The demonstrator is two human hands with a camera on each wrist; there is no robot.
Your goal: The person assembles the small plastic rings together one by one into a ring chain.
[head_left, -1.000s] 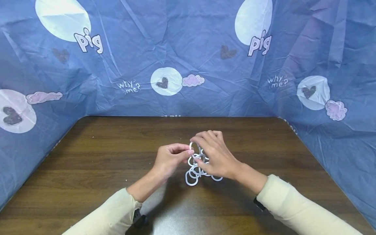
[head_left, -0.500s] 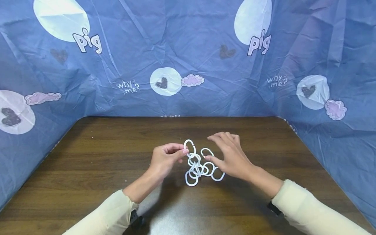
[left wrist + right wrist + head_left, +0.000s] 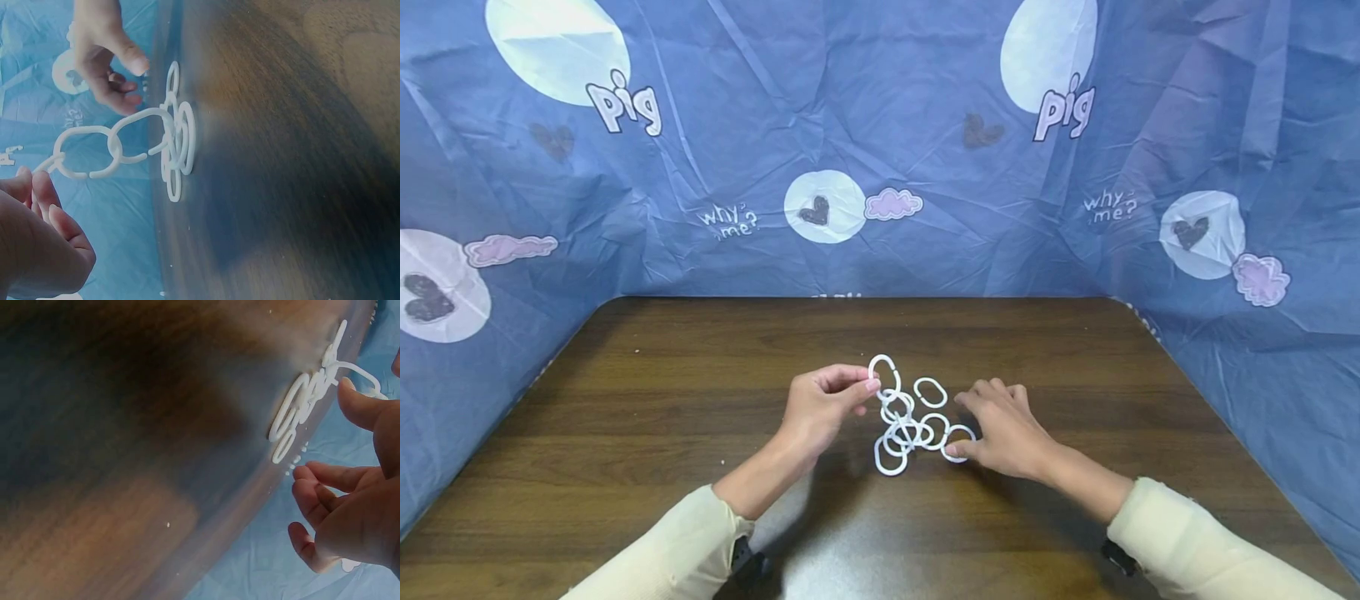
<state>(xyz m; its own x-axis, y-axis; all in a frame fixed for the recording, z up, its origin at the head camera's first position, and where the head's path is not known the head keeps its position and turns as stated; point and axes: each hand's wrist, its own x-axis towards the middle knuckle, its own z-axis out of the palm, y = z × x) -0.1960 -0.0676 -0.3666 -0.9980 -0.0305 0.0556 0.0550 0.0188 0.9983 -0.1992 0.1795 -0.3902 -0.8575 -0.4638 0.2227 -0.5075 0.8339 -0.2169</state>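
My left hand [image 3: 823, 408] pinches the top ring [image 3: 882, 357] of a chain of white open plastic links between thumb and fingers. In the left wrist view, linked rings [image 3: 84, 130] stretch from that hand to a heap of links [image 3: 187, 140] on the table. My right hand [image 3: 1011, 429] has its thumb and fingers spread apart and holds nothing. In the head view its thumb overlaps the rightmost link [image 3: 974, 442]; the left wrist view shows this hand raised off the table. A separate-looking link [image 3: 930, 380] lies behind the heap.
The brown wooden table [image 3: 662, 392] extends around the links. A blue printed cloth [image 3: 820, 100] hangs behind it and along both sides. Dark bands show under both sleeves, such as the right sleeve [image 3: 1195, 533].
My right hand has let go of the chain and moved right, then lower toward the rightmost link. The left hand shifted slightly left, keeping its ring. The link at the back has come into view.
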